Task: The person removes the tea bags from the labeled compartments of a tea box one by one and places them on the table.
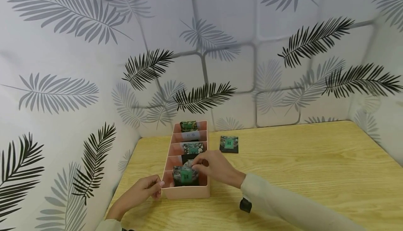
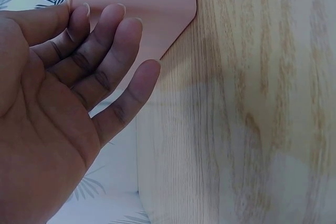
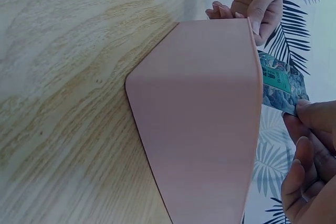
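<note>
A long pink organizer box (image 1: 185, 192) with crosswise dividers stands on the wooden table. My left hand (image 1: 145, 190) holds its near left corner, thumb at the rim and fingers along the outside wall. Between the thumb and fingertips of my right hand (image 1: 217, 168) is the upper corner of a dark patterned sachet (image 1: 185, 176) with a green label. This sachet stands in the nearest compartment, its top above the rim; the right wrist view shows the pinched corner (image 3: 283, 82). Farther back, a floral sachet (image 1: 193, 148) and another green-labelled one (image 1: 188, 126) sit in their own compartments.
Right of the box, a single flat sachet (image 1: 229, 144) with a green label lies on the table (image 1: 299, 168). A white wall covering (image 1: 226, 108) with leaf print rises behind the table's back edge and along its left side.
</note>
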{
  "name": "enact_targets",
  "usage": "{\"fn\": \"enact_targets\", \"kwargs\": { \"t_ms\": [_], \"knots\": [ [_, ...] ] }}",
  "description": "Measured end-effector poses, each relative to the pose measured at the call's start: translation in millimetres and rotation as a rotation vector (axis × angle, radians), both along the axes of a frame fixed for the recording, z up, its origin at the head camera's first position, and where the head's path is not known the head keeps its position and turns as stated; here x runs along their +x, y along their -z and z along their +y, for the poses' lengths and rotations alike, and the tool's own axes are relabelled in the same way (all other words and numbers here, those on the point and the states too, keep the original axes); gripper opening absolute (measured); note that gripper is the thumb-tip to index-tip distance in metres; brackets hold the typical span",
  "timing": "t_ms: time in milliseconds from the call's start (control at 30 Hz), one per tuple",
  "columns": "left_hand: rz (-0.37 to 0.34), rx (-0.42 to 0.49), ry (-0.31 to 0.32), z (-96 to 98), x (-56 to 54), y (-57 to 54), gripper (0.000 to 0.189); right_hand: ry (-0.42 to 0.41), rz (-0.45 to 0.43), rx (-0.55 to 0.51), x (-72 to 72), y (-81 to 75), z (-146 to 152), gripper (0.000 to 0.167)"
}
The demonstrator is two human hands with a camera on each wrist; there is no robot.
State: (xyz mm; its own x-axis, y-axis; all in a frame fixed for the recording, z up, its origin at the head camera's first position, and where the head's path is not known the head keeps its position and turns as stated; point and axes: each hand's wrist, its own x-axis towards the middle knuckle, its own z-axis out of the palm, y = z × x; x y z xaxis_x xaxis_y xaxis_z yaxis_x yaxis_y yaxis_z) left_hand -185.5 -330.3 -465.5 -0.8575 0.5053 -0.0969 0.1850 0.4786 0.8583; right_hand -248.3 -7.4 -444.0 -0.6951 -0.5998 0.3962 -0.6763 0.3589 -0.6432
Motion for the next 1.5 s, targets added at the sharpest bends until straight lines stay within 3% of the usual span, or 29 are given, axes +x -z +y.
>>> {"fn": "enact_targets", "kwargs": {
  "t_ms": [867,1500],
  "knots": [
    [0.0,0.0,-0.005,-1.4,1.2,2.8,0.034,0.091,0.069,-0.049,-8.3,-15.7,29.7,0.009],
    [0.01,0.001,-0.002,-0.8,-0.2,3.0,0.033,0.124,0.017,-0.09,-16.7,-21.6,56.3,0.009]
  ]
}}
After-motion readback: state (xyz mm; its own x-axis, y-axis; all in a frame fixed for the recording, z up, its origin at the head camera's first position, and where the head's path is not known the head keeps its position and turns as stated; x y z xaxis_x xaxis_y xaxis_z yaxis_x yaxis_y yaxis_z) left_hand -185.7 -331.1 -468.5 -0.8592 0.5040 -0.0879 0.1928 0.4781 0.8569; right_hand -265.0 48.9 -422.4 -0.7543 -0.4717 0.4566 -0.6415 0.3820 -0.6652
